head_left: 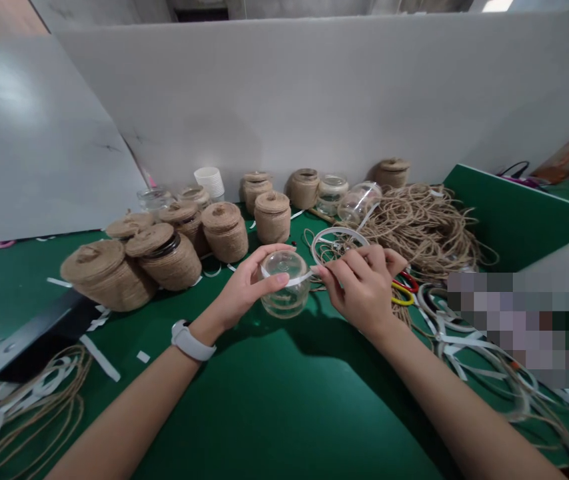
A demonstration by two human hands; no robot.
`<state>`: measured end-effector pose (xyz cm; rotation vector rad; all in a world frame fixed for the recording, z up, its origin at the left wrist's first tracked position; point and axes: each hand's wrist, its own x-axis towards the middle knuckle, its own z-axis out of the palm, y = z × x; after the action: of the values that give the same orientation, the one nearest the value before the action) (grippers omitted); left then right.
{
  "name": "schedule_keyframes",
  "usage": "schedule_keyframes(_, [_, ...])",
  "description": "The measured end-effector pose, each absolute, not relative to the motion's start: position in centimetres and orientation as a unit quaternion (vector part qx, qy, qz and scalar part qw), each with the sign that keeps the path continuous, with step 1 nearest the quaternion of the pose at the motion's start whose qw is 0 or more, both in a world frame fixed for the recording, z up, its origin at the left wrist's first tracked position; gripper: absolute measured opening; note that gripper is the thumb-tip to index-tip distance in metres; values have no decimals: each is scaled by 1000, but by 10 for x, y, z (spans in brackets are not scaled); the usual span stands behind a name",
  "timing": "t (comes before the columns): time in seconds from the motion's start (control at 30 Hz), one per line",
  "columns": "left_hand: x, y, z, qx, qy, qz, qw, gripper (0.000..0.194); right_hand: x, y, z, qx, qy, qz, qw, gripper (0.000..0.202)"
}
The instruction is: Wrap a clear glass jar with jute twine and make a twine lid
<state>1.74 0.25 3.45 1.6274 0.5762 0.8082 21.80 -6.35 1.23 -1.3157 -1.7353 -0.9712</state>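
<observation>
- Twine-wrapped jars (224, 233): standing in a group on the bench (274, 400), left of the hands.
- Left hand (244, 283): spreading its grip to the width of the glass jar, laying the thumb on the near side and the fingers beyond.
- Glass jar (284, 303): sitting at bench centre, between the hands; bench contact is not showing clearly. Judged rigid, fairly light, smooth, slippery and breakable; the rounded sides are offering the safest hold.
- White strip (298, 280): crossing the jar's upper side beneath the left thumb. Judged thin and flexible; best held near its end.
- Right hand (364, 287): closing its grip in a fingertip pinch on the strip.
- Scissors (404, 300): lying beside the right wrist.
</observation>
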Motion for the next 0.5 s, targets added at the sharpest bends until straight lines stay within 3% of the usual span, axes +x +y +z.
schedule_keyframes(0.2, [19, 4, 31, 681, 227, 323, 616, 46, 213, -57, 10, -502, -672, -398, 371, 32])
schedule_keyframes(0.37, [19, 2, 34, 687, 224, 296, 625, 49, 213, -60, 11, -510, -689, -345, 382, 30])
schedule_keyframes(0.5, [11, 9, 40, 782, 258, 274, 496, 57, 212, -62, 10, -512, -692, -314, 400, 28])
